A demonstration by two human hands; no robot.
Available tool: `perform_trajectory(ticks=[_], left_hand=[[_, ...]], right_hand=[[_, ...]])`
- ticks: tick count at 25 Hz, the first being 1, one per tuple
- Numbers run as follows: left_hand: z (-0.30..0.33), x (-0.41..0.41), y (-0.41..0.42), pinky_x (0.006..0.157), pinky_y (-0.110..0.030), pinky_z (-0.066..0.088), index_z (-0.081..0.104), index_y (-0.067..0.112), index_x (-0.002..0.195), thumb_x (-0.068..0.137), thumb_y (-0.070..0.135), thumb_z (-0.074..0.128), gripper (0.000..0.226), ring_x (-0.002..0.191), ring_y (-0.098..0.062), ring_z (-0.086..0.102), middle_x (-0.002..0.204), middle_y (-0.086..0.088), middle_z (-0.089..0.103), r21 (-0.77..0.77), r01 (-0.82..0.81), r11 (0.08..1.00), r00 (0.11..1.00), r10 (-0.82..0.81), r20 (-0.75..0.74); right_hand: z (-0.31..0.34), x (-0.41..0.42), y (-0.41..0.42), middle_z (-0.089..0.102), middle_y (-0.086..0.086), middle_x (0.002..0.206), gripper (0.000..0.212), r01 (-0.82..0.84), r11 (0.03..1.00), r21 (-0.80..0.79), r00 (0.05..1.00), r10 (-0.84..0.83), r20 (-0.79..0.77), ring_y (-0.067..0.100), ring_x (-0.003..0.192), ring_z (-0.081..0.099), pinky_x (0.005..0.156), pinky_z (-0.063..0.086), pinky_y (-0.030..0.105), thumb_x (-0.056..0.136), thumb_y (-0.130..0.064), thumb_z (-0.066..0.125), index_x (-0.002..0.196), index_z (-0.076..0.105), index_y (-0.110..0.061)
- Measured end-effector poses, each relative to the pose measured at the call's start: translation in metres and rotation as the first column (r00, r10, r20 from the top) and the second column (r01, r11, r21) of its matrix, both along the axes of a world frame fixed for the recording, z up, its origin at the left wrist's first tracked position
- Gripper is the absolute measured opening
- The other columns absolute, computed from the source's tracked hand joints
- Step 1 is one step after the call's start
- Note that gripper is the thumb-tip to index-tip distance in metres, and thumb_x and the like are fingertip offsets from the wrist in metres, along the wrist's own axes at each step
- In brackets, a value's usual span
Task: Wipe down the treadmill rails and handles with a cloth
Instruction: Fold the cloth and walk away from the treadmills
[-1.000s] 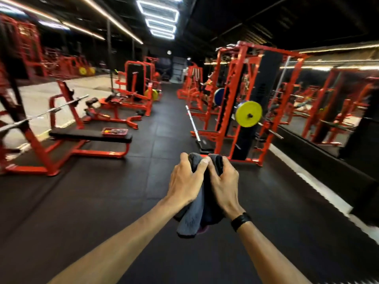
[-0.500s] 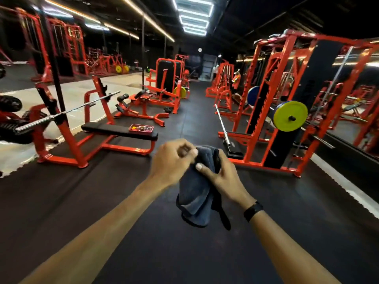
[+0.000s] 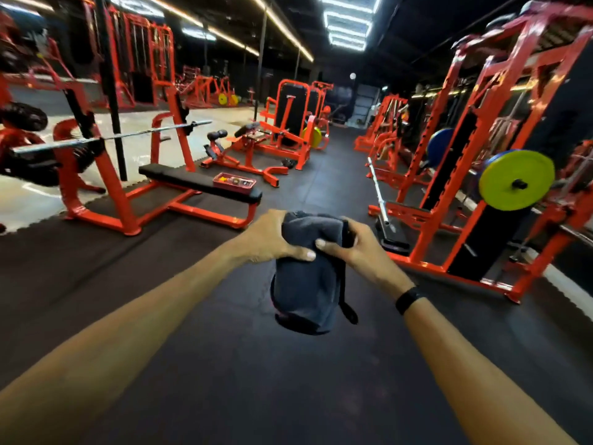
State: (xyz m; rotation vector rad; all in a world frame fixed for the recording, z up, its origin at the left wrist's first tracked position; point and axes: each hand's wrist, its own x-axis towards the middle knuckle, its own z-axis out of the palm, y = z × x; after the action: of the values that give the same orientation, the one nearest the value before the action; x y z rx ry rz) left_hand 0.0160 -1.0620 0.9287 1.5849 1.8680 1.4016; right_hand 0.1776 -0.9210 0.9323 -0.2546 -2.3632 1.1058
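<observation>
Both hands (image 3: 321, 244) around one soft, bunched, seemingly terry grey cloth (image 3: 305, 284)

Ahead of me the black floor (image 3: 333, 175) ran open down the middle, hemmed by the bench (image 3: 199, 181) left and the rack (image 3: 475, 175) right.

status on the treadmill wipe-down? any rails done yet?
Done: cloth fetched. In hand: left hand and right hand both grip it, held over the floor mat. Left: all wiping; no treadmill in view, only the bench and racks.
</observation>
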Motion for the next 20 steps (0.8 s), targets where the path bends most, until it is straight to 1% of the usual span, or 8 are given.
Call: perform_trajectory(ticks=[2,4,7,11,13,16,18,20], left_hand=[[0.017,-0.022,0.035,0.084,-0.024,0.054,0.062,0.03,0.108,0.058,0.031,0.094,0.059,0.098,-0.004,0.065,0.104,0.013,0.07,-0.075,-0.052,0.996,0.989,0.041,-0.139],[0.025,-0.049,0.073,0.075,-0.028,0.054,0.059,0.029,0.096,0.056,0.035,0.092,0.052,0.089,-0.005,0.065,0.094,0.011,0.068,-0.046,-0.122,0.991,0.978,0.112,-0.176],[0.001,-0.098,0.128,0.071,-0.032,0.057,0.064,0.028,0.087,0.057,0.027,0.093,0.042,0.082,-0.009,0.068,0.087,0.006,0.072,0.047,-0.13,0.99,0.984,0.135,-0.121],[-0.021,-0.174,0.184,0.079,-0.042,0.058,0.064,0.019,0.101,0.045,0.052,0.09,0.07,0.09,-0.013,0.069,0.097,0.004,0.072,0.012,-0.197,0.98,0.976,0.197,-0.092],[-0.028,-0.215,0.208,0.081,-0.037,0.057,0.063,0.022,0.106,0.048,0.054,0.09,0.071,0.093,-0.008,0.068,0.099,0.007,0.072,0.002,-0.207,0.978,0.978,0.207,-0.018],[-0.052,-0.262,0.234,0.079,-0.026,0.054,0.063,0.027,0.106,0.062,0.051,0.088,0.057,0.092,-0.002,0.066,0.098,0.012,0.071,-0.048,-0.176,0.983,0.984,0.174,-0.036],[-0.065,-0.29,0.25,0.075,-0.029,0.054,0.065,0.025,0.101,0.072,0.046,0.085,0.041,0.087,-0.007,0.068,0.093,0.01,0.072,-0.073,-0.174,0.982,0.985,0.175,0.009],[-0.077,-0.322,0.273,0.077,-0.034,0.055,0.064,0.024,0.102,0.077,0.051,0.079,0.039,0.089,-0.01,0.066,0.096,0.008,0.071,-0.12,-0.168,0.979,0.985,0.171,0.014]], right_hand=[[0.03,-0.023,0.043,0.066,-0.006,0.118,0.069,-0.006,0.994,0.106,0.991,-0.008,0.131,0.005,0.107,0.063,0.09,0.054,0.031,0.068,-0.046,0.089,0.126,0.057,-0.026],[0.053,-0.06,0.073,0.06,-0.007,0.128,0.089,-0.067,0.984,0.163,0.973,0.029,0.227,0.007,0.116,0.059,0.095,0.051,0.028,0.061,-0.051,0.09,0.137,0.049,-0.032],[0.046,-0.127,0.114,0.067,-0.009,0.117,0.072,-0.156,0.919,0.363,0.961,0.056,0.271,0.006,0.105,0.063,0.088,0.051,0.024,0.065,-0.048,0.09,0.127,0.061,-0.025],[0.037,-0.211,0.184,0.072,0.0,0.099,0.041,-0.186,0.905,0.382,0.964,0.093,0.248,0.013,0.09,0.066,0.083,0.053,0.038,0.074,-0.027,0.089,0.106,0.069,-0.011],[0.039,-0.251,0.215,0.071,-0.003,0.094,0.032,-0.164,0.921,0.354,0.977,0.102,0.186,0.012,0.087,0.066,0.08,0.054,0.04,0.077,-0.026,0.086,0.1,0.066,-0.015],[0.038,-0.29,0.267,0.069,-0.005,0.092,0.028,-0.072,0.968,0.239,0.996,0.058,0.067,0.012,0.089,0.066,0.081,0.054,0.04,0.08,-0.028,0.083,0.098,0.064,-0.017],[0.029,-0.312,0.302,0.071,-0.001,0.096,0.031,-0.05,0.989,0.137,0.999,0.047,0.021,0.019,0.094,0.068,0.086,0.055,0.046,0.079,-0.033,0.081,0.101,0.065,-0.017],[0.015,-0.342,0.335,0.073,0.001,0.099,0.033,-0.052,0.997,0.058,0.998,0.051,0.024,0.022,0.097,0.069,0.089,0.055,0.049,0.079,-0.036,0.079,0.103,0.066,-0.018]])
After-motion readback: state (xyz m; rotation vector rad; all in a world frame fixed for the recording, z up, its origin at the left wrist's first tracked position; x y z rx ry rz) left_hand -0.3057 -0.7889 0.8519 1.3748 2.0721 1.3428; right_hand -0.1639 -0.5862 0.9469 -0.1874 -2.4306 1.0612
